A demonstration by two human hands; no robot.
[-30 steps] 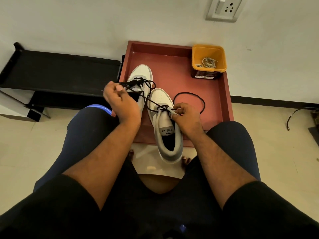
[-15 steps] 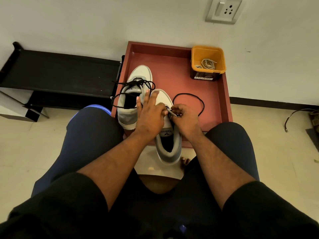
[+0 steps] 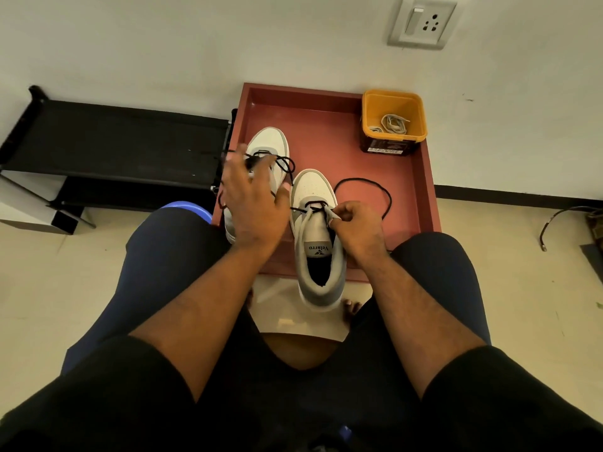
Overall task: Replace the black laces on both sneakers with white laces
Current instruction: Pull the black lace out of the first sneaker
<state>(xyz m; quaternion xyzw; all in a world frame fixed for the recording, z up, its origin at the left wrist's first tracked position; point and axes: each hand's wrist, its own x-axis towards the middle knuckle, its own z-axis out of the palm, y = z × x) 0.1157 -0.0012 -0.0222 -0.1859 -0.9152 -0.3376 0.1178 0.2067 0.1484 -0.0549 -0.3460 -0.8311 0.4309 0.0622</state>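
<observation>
Down on the red tray (image 3: 326, 119) by the wall: two sneakers side by side, toes pointing away, heels toward the knees. Near sneaker (image 3: 313, 187) pinched at its right eyelet flap by the right hand (image 3: 355, 230), fingers curled tight. Only a last bit of black lace (image 3: 362, 180) left on it, crossing the lowest eyelets and trailing off in a big loop on the tray floor to the right. Far sneaker (image 3: 269, 141) just beside it on the left, wearing a loose black tangle (image 3: 288, 164). Left hand (image 3: 254, 203) hovering over that one, fingers spread wide and a bit blurred, gripping nothing as far as can be told. Maybe brushing the tangle at the fingertips, can't say for sure. Key bit for the next move, just guessing: lace lying sideways over the tongue, right between the two hands, loose end off to the right, so nearer the right hand, already busy steadying the flap. Probably means bringing the left hand across and pulling along the lace's own line, sideways out of the eyelets rather than up. White laces (image 3: 394, 123) coiled in the orange tub (image 3: 375, 106) at the tray's far right corner, well apart from both hands, nearer the right one
</observation>
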